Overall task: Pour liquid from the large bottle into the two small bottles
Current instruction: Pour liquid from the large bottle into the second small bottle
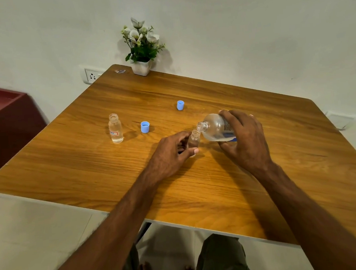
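Note:
My right hand (243, 138) grips the large clear bottle (214, 128), tipped on its side with its open mouth pointing left, just above the mouth of a small clear bottle (195, 139). My left hand (171, 154) holds that small bottle upright on the wooden table (198, 196); fingers hide its lower part. A little liquid lies low in the large bottle. The other small bottle (115, 128) stands uncapped at the left, holding clear liquid.
Two blue caps lie on the table: one (145, 127) beside the left small bottle, another (180, 105) farther back. A white pot of flowers (142, 67) stands at the far edge. A dark red cabinet (5, 117) is at the left.

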